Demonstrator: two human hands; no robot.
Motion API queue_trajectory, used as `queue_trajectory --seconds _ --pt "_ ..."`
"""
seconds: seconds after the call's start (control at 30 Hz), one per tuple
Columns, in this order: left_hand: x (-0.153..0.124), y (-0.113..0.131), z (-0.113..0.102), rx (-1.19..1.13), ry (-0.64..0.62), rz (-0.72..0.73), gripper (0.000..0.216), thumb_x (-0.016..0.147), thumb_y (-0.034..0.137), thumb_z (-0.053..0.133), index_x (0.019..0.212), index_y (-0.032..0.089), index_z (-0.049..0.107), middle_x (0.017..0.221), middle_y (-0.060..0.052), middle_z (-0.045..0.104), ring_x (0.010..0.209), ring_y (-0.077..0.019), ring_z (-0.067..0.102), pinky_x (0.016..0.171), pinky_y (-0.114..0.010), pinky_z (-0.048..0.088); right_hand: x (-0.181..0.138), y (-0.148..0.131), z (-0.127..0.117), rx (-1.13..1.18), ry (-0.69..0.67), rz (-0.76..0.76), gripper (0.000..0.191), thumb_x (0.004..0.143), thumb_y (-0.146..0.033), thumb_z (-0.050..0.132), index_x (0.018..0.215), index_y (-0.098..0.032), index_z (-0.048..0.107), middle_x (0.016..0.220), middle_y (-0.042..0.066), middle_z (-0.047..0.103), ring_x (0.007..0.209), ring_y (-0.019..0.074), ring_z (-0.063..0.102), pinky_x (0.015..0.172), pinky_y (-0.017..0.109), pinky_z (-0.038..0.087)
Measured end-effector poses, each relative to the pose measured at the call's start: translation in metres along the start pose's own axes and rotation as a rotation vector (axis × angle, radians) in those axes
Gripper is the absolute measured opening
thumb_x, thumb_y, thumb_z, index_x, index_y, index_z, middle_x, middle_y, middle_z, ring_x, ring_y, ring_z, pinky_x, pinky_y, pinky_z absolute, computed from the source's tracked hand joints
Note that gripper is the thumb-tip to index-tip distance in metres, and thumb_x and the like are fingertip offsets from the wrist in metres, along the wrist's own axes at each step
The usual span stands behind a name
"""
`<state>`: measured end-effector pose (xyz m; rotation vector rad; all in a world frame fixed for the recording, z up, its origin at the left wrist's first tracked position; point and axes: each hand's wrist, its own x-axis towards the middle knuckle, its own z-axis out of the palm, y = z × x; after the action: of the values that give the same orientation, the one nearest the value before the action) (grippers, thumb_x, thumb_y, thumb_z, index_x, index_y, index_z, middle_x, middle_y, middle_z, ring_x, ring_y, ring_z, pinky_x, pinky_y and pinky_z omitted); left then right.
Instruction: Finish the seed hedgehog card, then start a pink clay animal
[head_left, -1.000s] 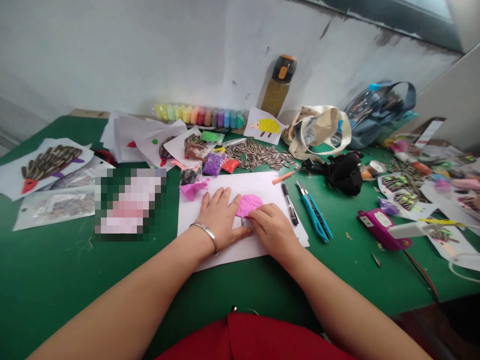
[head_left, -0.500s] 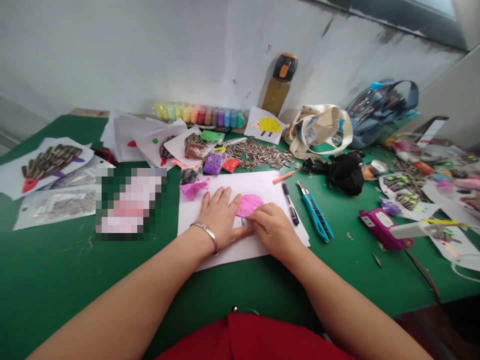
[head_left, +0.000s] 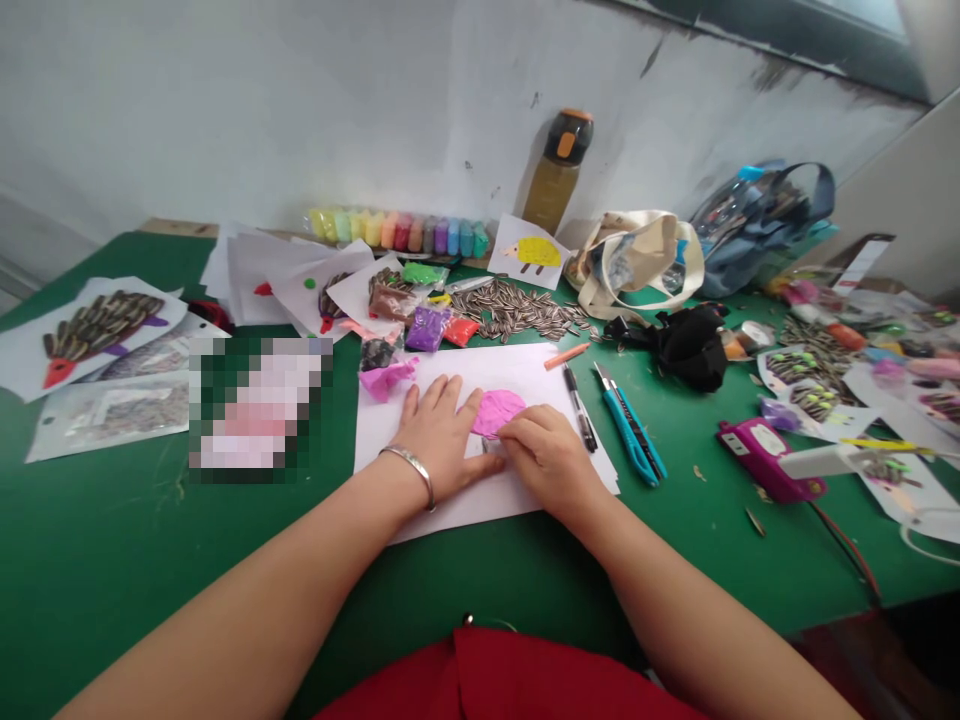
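My left hand [head_left: 439, 430] lies flat and open on a white sheet of paper [head_left: 525, 375], fingers spread, a silver bangle on the wrist. Beside it my right hand [head_left: 544, 455] has its fingers curled and pressed down on the near edge of a flat pink clay patch [head_left: 496, 408] stuck to the sheet. Both hands touch the paper; the right fingertips cover part of the clay.
A pen [head_left: 579, 405] and a teal utility knife [head_left: 628, 430] lie right of the sheet. Sunflower seeds [head_left: 517, 308], small clay bags [head_left: 427, 325], a row of colored clay pots [head_left: 397, 230], a bottle [head_left: 557, 170], bags and seed-picture sheets crowd the green table [head_left: 112, 540].
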<state>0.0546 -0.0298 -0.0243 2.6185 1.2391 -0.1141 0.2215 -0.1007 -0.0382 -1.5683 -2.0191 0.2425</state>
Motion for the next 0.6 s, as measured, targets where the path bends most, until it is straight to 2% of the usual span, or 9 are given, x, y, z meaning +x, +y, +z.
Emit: queue_trajectory --seconds 0.1,0.23,0.37,0.5,0.6 --pt "0.0002 0.0002 -0.0006 -0.001 -0.006 0.001 0.092 0.078 0.072 0.049 0.149 0.017 0.029 0.157 -0.021 0.022 0.145 -0.0377 0.014 0.113 -0.062 0.012 0.0001 0.0018 0.0000 0.004 -0.036 0.002 0.018 0.090 -0.014 0.051 0.091 -0.021 0.067 0.088 0.005 0.064 0.086 0.0201 0.054 0.079 0.034 0.040" --pt "-0.0002 0.0009 -0.0018 -0.007 -0.012 -0.005 0.092 0.078 0.072 0.050 0.150 0.017 0.029 0.157 -0.020 0.021 0.145 -0.0373 0.014 0.114 -0.061 0.011 0.0014 0.0027 -0.0005 -0.004 -0.005 0.014 0.019 0.091 -0.015 0.049 0.090 -0.020 0.068 0.087 0.006 0.064 0.087 0.0205 0.054 0.079 0.035 0.040" --pt "-0.0006 0.0008 -0.0016 -0.008 -0.009 -0.006 0.092 0.077 0.071 0.050 0.149 0.017 0.030 0.157 -0.019 0.022 0.145 -0.0373 0.015 0.114 -0.061 0.012 0.0024 0.0036 -0.0012 -0.014 -0.034 0.029 0.019 0.091 -0.014 0.050 0.090 -0.021 0.068 0.087 0.006 0.065 0.086 0.0207 0.054 0.079 0.035 0.041" --pt "-0.0003 0.0004 -0.0006 -0.007 0.005 -0.003 0.093 0.077 0.072 0.051 0.149 0.017 0.030 0.157 -0.019 0.023 0.145 -0.0376 0.015 0.113 -0.061 0.011 0.0018 0.0060 -0.0012 -0.003 0.008 0.024 0.019 0.091 -0.015 0.050 0.090 -0.021 0.068 0.087 0.006 0.064 0.086 0.0206 0.054 0.079 0.035 0.041" --pt "-0.0003 0.0003 -0.0008 -0.012 0.001 0.000 0.093 0.077 0.071 0.051 0.149 0.017 0.030 0.157 -0.019 0.022 0.145 -0.0377 0.015 0.113 -0.061 0.011 0.0014 0.0069 -0.0011 -0.014 -0.025 0.023 0.019 0.091 -0.014 0.050 0.091 -0.021 0.068 0.088 0.006 0.065 0.086 0.0208 0.055 0.079 0.035 0.041"
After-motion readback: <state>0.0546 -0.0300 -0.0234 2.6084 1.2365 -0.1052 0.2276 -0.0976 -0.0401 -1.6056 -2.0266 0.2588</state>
